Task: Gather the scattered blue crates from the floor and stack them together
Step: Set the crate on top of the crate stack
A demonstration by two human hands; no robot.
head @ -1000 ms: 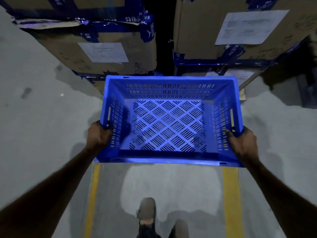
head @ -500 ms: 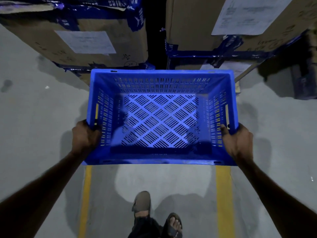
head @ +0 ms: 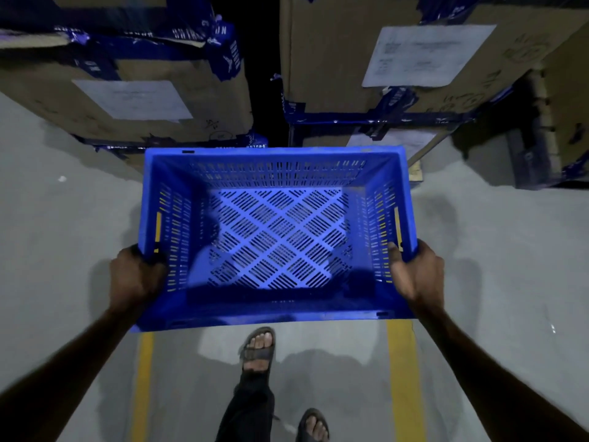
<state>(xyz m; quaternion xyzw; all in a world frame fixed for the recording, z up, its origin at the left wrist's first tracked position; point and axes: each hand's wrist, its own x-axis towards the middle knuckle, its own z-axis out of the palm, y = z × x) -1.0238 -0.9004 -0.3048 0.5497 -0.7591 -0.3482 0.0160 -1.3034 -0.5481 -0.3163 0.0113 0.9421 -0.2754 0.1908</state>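
The perforated blue crate (head: 275,237) was carried at arm's length above the grey concrete floor (head: 63,237), its near rim over two yellow floor lines (head: 402,371) and its far rim close to the stacked cardboard cartons (head: 159,100). The left hand (head: 135,279) curled round the left rim near the handle slot; the right hand (head: 417,275) gripped the right rim, thumb lying inside the wall. No other crate was in view, so the stack presumably lay elsewhere.

To carry it well, the person should probably keep both grips level and symmetric, hold the crate low enough to see past, and mind the sandalled foot (head: 258,349) stepping beneath it.

Paper labels (head: 428,55) on the cartons carried print too small to read; the blue tape (head: 223,55) showed white lettering, blurred and not legible.
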